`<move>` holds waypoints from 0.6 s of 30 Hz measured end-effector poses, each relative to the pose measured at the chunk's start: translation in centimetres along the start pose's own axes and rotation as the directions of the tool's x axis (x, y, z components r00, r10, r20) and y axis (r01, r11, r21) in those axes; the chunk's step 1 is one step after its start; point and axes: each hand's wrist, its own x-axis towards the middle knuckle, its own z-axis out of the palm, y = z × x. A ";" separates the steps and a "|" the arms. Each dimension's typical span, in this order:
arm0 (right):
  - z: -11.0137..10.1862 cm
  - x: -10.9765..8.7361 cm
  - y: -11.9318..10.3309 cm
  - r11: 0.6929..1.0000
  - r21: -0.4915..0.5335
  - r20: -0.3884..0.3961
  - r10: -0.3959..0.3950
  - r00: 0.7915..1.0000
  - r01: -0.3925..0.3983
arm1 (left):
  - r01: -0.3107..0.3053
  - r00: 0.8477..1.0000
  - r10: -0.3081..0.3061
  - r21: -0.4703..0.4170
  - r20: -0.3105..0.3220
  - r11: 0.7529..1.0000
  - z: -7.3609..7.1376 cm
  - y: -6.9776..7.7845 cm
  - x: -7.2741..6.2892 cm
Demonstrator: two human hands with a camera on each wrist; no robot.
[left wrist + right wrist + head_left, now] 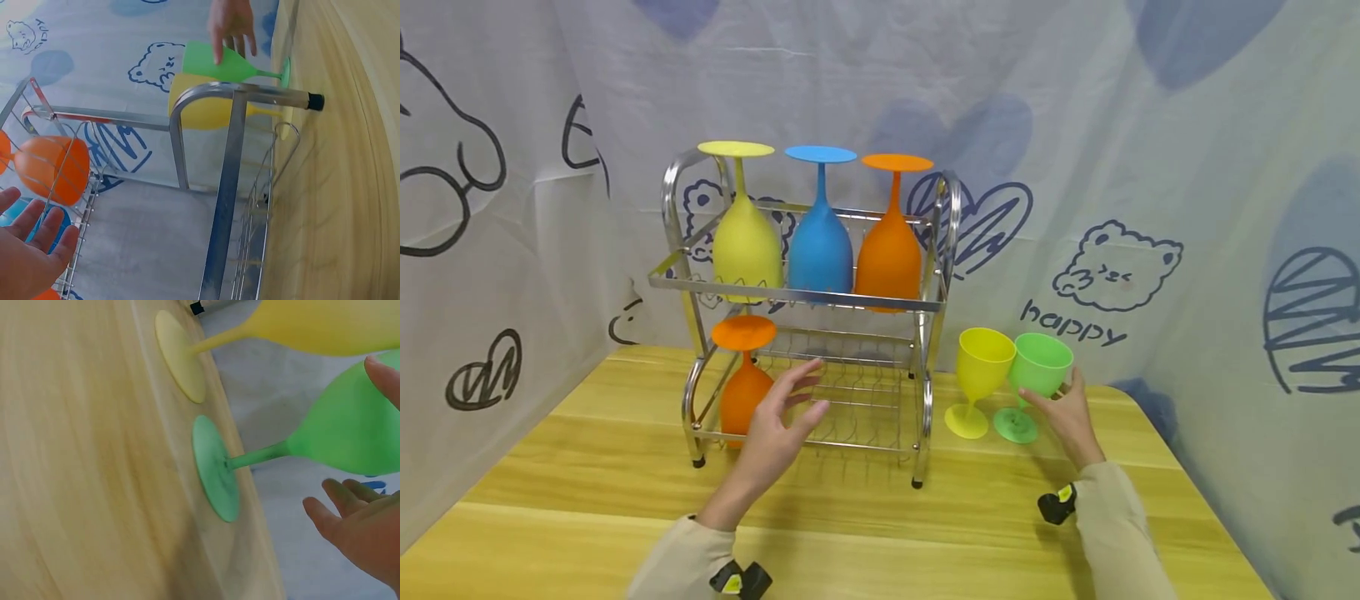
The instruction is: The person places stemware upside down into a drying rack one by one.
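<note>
An upright green goblet [1039, 365] stands on the table to the right of the rack, beside an upright yellow goblet [983, 365]. My right hand [1067, 413] is round the green bowl with its fingers spread; in the right wrist view, a gap shows between the fingers [325, 515] and the bowl, and the thumb overlaps its edge. My left hand [778, 433] holds nothing, in front of the lower tier of the metal rack [790, 293]. Behind it, an upside-down orange goblet [745, 396] sits at the left of that tier.
On the upper tier, yellow [747, 250], blue [820, 254] and orange [889, 258] goblets stand upside down in a row. Wire loops cross the lower tier. A printed cloth [865, 75] hangs behind the wooden table [985, 533].
</note>
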 end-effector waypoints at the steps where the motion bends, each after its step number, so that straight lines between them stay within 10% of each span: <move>1: 0.0 0.0 0.1 1.000 0.001 0.002 0.008 1.000 -0.008 | 0.003 1.000 -0.003 -0.007 0.003 1.000 0.1 0.0 0.0; 18: 0.0 -0.4 1.1 0.998 0.061 0.035 0.003 0.999 -0.005 | 0.049 0.999 -0.049 -0.086 -0.003 0.995 0.9 0.1 0.4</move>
